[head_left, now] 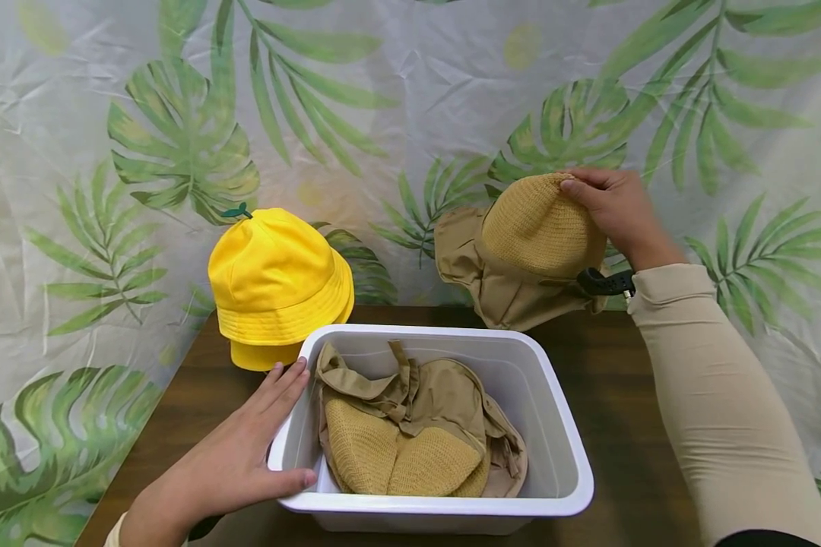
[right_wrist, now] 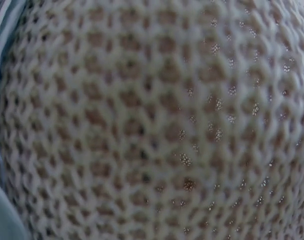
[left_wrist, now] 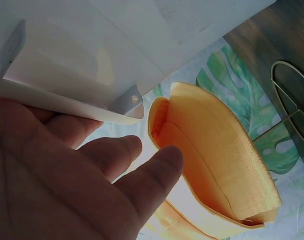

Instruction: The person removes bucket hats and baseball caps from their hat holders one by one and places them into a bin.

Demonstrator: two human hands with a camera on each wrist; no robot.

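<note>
In the head view my right hand (head_left: 616,209) pinches the top of a tan hat with a woven crown (head_left: 537,228), its khaki cloth brim hanging above the table's back edge. That woven crown (right_wrist: 152,120) fills the right wrist view. My left hand (head_left: 229,448) rests with spread fingers on the left rim of a white bin (head_left: 568,425); in the left wrist view, the hand (left_wrist: 101,170) lies against the bin's outside (left_wrist: 106,50). More tan and khaki hats (head_left: 431,456) lie in the bin.
Yellow hats (head_left: 277,281), the upper one with a green sprout on top, stand behind the bin's left corner. A wire stand (left_wrist: 297,102) shows in the left wrist view. A leaf-patterned cloth (head_left: 410,99) hangs behind the dark wooden table (head_left: 629,441).
</note>
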